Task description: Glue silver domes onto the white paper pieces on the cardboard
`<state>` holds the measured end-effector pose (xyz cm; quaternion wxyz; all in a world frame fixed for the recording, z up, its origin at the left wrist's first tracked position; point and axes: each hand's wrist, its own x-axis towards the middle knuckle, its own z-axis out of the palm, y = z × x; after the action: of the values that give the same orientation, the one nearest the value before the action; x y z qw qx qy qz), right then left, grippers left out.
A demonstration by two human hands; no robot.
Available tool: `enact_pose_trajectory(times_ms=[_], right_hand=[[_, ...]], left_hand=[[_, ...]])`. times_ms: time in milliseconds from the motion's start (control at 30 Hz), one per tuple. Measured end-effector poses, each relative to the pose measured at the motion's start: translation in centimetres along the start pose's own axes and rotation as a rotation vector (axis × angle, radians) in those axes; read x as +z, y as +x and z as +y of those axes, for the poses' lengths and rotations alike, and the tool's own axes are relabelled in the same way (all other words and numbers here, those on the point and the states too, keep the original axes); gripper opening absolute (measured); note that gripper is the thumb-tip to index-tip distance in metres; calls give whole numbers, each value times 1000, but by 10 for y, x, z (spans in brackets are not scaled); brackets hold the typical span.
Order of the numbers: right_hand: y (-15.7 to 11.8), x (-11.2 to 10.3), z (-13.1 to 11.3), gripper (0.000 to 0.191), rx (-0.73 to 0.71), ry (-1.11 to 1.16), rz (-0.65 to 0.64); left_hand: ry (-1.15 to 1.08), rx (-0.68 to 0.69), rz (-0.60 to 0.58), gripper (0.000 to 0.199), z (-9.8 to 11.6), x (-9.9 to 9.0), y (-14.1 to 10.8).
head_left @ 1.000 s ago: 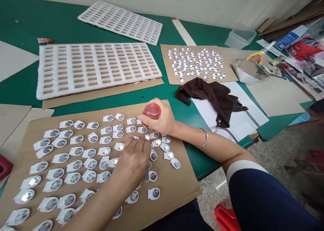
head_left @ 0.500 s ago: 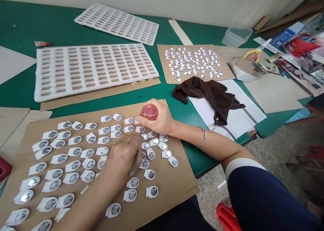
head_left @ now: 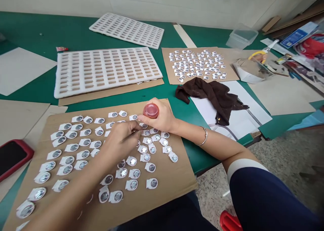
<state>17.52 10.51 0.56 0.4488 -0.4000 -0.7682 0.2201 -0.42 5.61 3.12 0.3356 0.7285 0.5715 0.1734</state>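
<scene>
Green tabletop [head_left: 76, 31], reddish object [head_left: 151, 110] in right hand [head_left: 163, 116]; silvery discs [head_left: 152, 149] nearby

Single head-worn view. Looks forward and down over near edge of green desk [head_left: 73, 30]; near range. Desk's far edge farther off, sloping down rightward.

Glossy, metallic-looking round silver discs [head_left: 134, 184] with papery white tabs [head_left: 128, 184] gleam against matt brown cardboard [head_left: 177, 182]; a smooth reddish-brown rounded object [head_left: 151, 110] shines, dark-brown cloth [head_left: 212, 92] looks dull

Navy sleeve [head_left: 265, 197] — white cuff [head_left: 243, 164] — silver bangle [head_left: 206, 135]
</scene>
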Motion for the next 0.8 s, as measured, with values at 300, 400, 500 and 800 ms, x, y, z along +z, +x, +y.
enact_pose_trajectory(times_ms=[300, 400, 500, 800], right_hand=[[10, -17, -9, 38, 183, 59, -108], [2, -30, -15, 35, 175, 141, 29], [-11, -37, -20, 34, 224, 278, 171], [-29, -19, -16, 29, 215, 265, 134]], left_hand=[[-168, -252, -201, 22, -4, -21, 36], [-158, -287, -219, 20, 1, -26, 42], [-140, -305, -232, 17, 4, -29, 48], [-106, -264, -263, 19, 3, -31, 54]])
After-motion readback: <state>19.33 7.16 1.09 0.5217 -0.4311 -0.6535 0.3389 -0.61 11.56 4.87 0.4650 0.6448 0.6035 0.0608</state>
